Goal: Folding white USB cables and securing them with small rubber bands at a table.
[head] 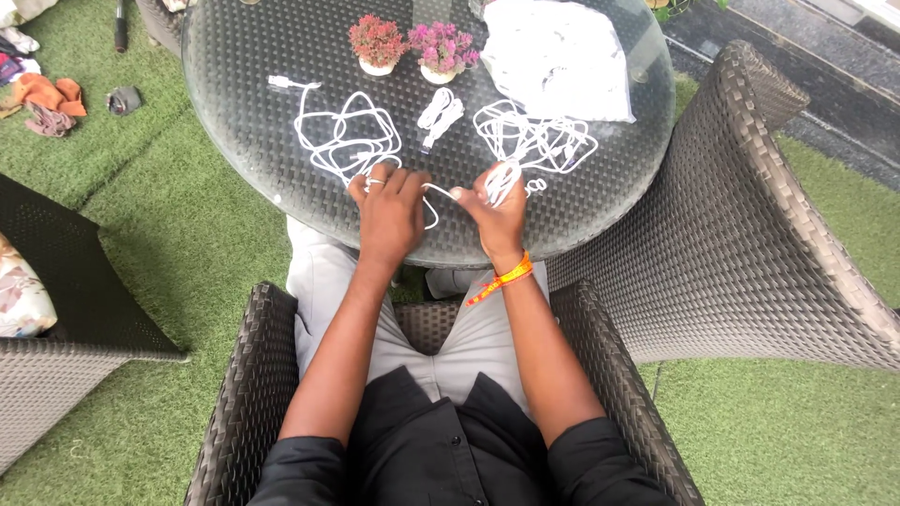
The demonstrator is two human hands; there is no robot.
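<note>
My left hand (389, 208) rests on the near edge of the round glass table (234, 84), pinching a stretch of white cable that runs across to my right hand (497, 214). The right hand grips a small wound bundle of the same white cable (502, 180), looped over its fingers. An orange band sits on that wrist. A loose tangle of white cable (342, 136) lies just beyond the left hand. Another loose tangle (534, 141) lies beyond the right hand. A small neatly coiled cable (439, 114) lies between them.
Two small potted plants with pink flowers (378, 42) (442, 49) stand at the table's far middle, beside a white cloth (558, 56). A wicker chair (750, 234) stands to the right, another seat (56, 281) to the left. Clothes (47, 98) lie on the green turf.
</note>
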